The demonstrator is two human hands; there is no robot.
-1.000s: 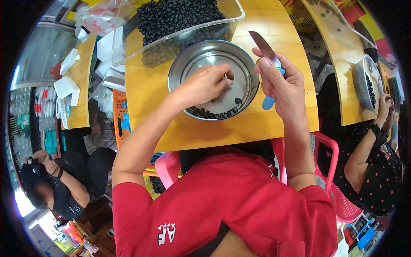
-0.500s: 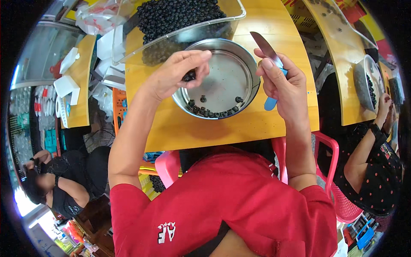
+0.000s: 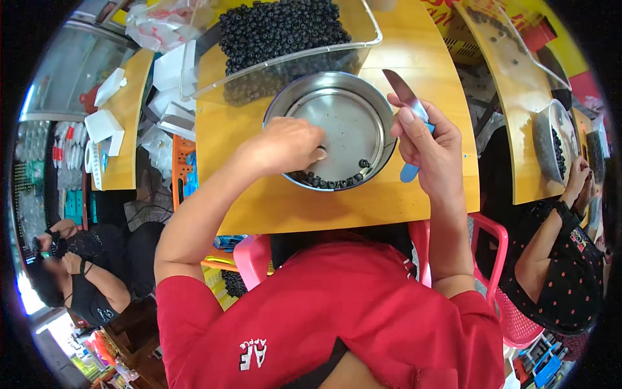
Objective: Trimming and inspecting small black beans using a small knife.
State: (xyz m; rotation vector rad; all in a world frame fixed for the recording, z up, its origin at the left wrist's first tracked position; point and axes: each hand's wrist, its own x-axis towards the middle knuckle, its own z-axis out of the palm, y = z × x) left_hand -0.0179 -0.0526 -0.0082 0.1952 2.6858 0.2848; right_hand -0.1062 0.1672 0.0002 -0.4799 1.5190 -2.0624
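A round metal bowl point(image 3: 343, 110) sits on the yellow table point(image 3: 259, 201) in front of me, with small dark round fruits point(image 3: 327, 181) lying along its near rim. My left hand point(image 3: 285, 146) reaches over the bowl's near left edge, fingers curled down among the fruits; whether it holds one is hidden. My right hand point(image 3: 431, 146) is raised beside the bowl's right rim, shut on a knife point(image 3: 405, 94) with a blue handle, its blade pointing away from me.
A clear tray point(image 3: 278, 39) heaped with the same dark fruits stands beyond the bowl. A second yellow table on the right carries another bowl point(image 3: 551, 142) where another person works. White boxes point(image 3: 107, 123) lie on a table to the left. Another person sits at lower left.
My left hand was in the bowl, lifted toward the tray's near edge, and has now dropped back into the bowl's near side. The right hand with the knife has hardly moved.
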